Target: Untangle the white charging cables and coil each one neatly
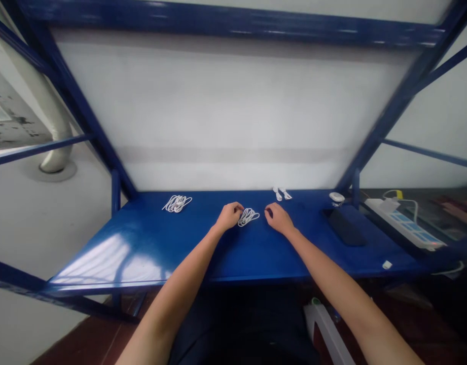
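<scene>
A loosely bundled white cable (249, 217) lies on the blue tabletop (203, 238) between my two hands. My left hand (228, 216) is at its left edge, fingers bent and thumb slightly apart; whether the fingertips touch the cable I cannot tell. Across a small gap to the right of the cable, my right hand (279, 218) rests low over the table. Its fingers are curved, with a gap at the thumb, and nothing shows in them. Another white cable bundle (177, 203) lies farther left. Two small white cable bundles (281, 193) sit side by side near the back edge.
To the right are a dark phone (343, 227), a small white rounded case (336, 197) and a small white piece (387, 264). A power strip (404, 223) lies beyond the right end. Blue frame bars (233, 23) surround a white back panel (233, 111).
</scene>
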Demonstrator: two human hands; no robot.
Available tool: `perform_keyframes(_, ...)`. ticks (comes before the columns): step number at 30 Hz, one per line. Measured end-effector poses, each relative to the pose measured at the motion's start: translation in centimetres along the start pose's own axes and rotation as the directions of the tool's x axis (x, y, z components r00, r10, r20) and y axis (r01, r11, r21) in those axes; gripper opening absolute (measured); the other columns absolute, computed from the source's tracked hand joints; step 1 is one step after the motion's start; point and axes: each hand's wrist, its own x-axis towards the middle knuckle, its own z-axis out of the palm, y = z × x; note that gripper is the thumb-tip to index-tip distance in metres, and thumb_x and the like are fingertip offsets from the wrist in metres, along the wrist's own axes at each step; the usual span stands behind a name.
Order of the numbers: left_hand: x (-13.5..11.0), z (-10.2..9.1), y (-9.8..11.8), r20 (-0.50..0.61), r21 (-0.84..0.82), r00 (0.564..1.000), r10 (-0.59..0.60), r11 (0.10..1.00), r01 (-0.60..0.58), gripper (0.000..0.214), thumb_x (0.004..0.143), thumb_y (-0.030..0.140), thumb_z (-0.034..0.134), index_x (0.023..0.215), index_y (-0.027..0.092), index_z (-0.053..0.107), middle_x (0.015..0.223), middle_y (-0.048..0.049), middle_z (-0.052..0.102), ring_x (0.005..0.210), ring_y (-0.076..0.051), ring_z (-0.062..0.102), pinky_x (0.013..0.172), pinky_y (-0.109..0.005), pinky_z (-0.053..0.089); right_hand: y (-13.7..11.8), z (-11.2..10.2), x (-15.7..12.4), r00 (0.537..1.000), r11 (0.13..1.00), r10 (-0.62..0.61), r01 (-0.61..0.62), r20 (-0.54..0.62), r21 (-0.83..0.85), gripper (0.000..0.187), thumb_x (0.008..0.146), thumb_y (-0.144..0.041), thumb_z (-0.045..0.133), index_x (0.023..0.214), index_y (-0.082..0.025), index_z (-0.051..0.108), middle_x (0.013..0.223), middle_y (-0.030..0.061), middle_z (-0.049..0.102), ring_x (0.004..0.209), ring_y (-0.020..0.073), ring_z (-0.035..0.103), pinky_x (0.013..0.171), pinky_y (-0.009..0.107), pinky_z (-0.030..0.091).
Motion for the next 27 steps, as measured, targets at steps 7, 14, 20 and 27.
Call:
perform_keyframes(7, -1.5, -0.1, -0.4, 0.039, 0.025, 0.998, 0.044, 0.999, -0.045, 0.025, 0.083, 0.021, 0.047, 0.092, 0.017, 0.07, 0.082, -0.0036, 0.072, 0.073, -0.017, 0.064, 0.069, -0.026, 0.047, -2.2, 0.8, -0.2, 0.956, 0.954, -0.287, 0.279, 0.059, 0.109, 0.027, 0.091, -0.025, 0.05, 0.115, -0.02, 0.062, 0.111, 0.0084, 0.062, 0.101, 0.022, 0.056, 0.094, 0.036, 0.044)
perform_keyframes(14, -1.7, -0.2, -0.3, 0.129, 0.101, 0.984, 0.123, 0.986, -0.136, 0.027, 0.083, 0.037, 0.054, 0.09, 0.018, 0.073, 0.082, -0.0053, 0.07, 0.073, -0.018, 0.062, 0.066, -0.026, 0.045, -2.6, 1.1, 0.1, 0.959, 0.958, -0.268, 0.255, 0.096, 0.127, 0.017, 0.093, -0.023, 0.051, 0.098, -0.02, 0.067, 0.098, 0.0071, 0.066, 0.09, 0.0211, 0.056, 0.084, 0.035, 0.045)
perform_keyframes(20, -1.7, -0.3, -0.4, 0.16, 0.114, 0.979, 0.13, 0.982, -0.149, 0.039, 0.082, 0.052, 0.056, 0.092, 0.019, 0.074, 0.087, -0.0044, 0.069, 0.074, -0.017, 0.06, 0.065, -0.026, 0.044, -2.9, 1.3, 0.3, 0.969, 0.966, -0.224, 0.207, 0.102, 0.157, 0.015, 0.092, -0.021, 0.052, 0.091, -0.019, 0.066, 0.091, 0.006, 0.067, 0.087, 0.0197, 0.056, 0.082, 0.033, 0.044)
perform_keyframes(27, -1.6, 0.1, -0.7, 0.152, 0.161, 0.982, 0.11, 0.978, -0.135, 0.029, 0.08, 0.045, 0.06, 0.09, 0.018, 0.069, 0.086, -0.0038, 0.065, 0.076, -0.017, 0.059, 0.068, -0.026, 0.043, -2.6, 1.6, 0.5, 0.961, 0.923, -0.273, 0.246, 0.053, 0.297, 0.014, 0.093, -0.02, 0.051, 0.092, -0.02, 0.065, 0.09, 0.005, 0.067, 0.085, 0.019, 0.056, 0.081, 0.033, 0.044)
